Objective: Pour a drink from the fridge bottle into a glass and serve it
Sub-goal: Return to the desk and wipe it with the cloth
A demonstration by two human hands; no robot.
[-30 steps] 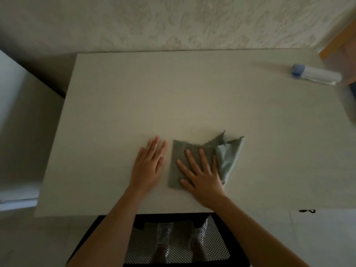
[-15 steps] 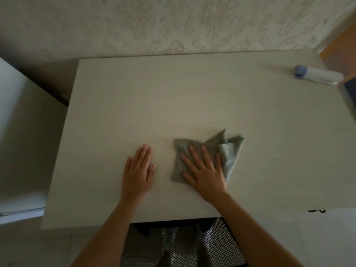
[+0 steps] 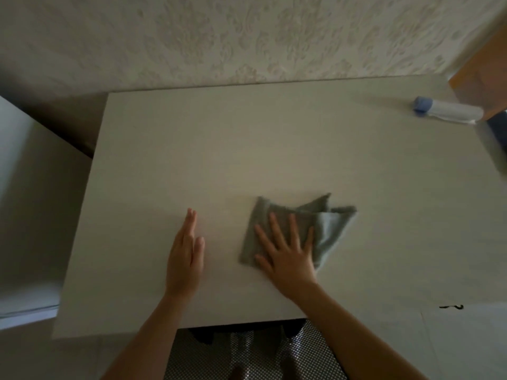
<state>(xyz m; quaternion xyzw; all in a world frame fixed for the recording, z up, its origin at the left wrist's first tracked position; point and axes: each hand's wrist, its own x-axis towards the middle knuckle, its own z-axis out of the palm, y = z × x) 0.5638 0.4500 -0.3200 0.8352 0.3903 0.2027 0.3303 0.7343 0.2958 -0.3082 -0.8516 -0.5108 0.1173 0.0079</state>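
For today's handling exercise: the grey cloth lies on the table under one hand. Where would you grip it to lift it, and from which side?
Pinch the loose, raised folds at the far-right corner of the grey cloth, coming from the right. They stand up off the table, while the right hand presses the left part flat.

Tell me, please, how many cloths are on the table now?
1. The grey cloth lies crumpled near the front middle of the table, with the right hand pressed flat on it. No other cloth shows; the table's far right edge is cut off.
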